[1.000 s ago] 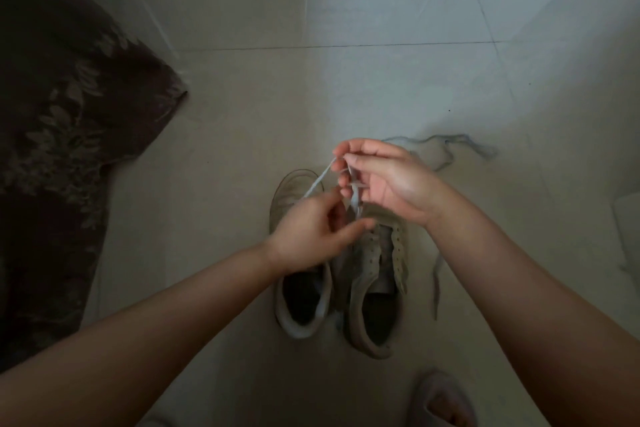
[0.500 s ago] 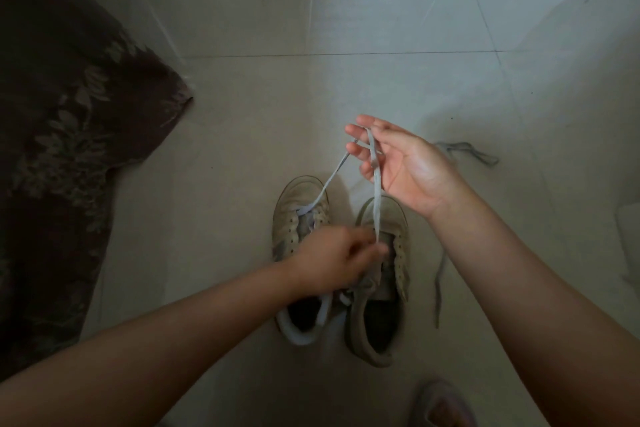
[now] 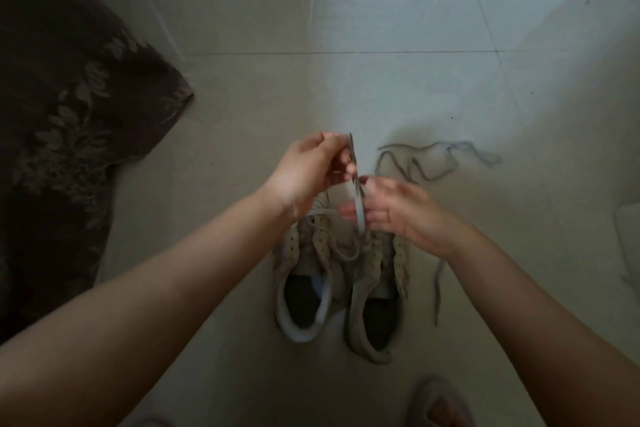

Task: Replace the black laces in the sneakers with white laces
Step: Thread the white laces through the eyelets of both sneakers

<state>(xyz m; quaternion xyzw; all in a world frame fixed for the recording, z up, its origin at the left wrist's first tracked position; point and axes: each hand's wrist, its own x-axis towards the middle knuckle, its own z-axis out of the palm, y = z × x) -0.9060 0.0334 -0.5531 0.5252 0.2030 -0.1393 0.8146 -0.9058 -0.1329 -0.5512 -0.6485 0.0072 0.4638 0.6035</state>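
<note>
Pale tiled floor point(image 3: 398, 87) as workbench, dim light. Pair of beige suede sneakers point(image 3: 332, 274) parked heels-in just under the fingers, eyelets within easy reach. Loose dark lace point(image 3: 415, 166) dumped beyond the right fingertips, probably out of the way. Left hand point(image 3: 308, 173) raised, fingers curled and pinching the flat white lace point(image 3: 358, 208) up top, likely for tension. Right hand point(image 3: 394, 211) lower, fingers loosely curled round the same lace; exact grip blurred.

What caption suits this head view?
Both hands, left hand and right hand, pull a white lace above sneakers.
</note>
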